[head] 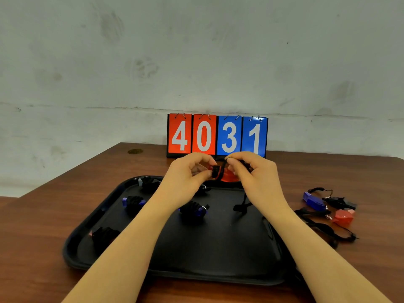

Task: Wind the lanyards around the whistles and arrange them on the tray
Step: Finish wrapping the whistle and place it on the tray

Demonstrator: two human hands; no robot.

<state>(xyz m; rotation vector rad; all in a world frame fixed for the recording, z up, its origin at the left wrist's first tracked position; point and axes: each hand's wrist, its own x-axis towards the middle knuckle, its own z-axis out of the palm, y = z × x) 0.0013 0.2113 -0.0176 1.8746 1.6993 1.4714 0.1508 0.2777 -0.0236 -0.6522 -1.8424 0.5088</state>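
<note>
Views: one only, the camera on my head; nothing is shared with a second view.
Facing: forward and slightly down, toward the wall behind the table.
Nearness: close; my forearms come in from the bottom edge and my left hand and right hand meet at mid-frame.
Coverage: wide angle; the tray fills the lower middle, the scoreboard stands behind it, and the wall takes the upper half.

Red whistle half behind hands
</note>
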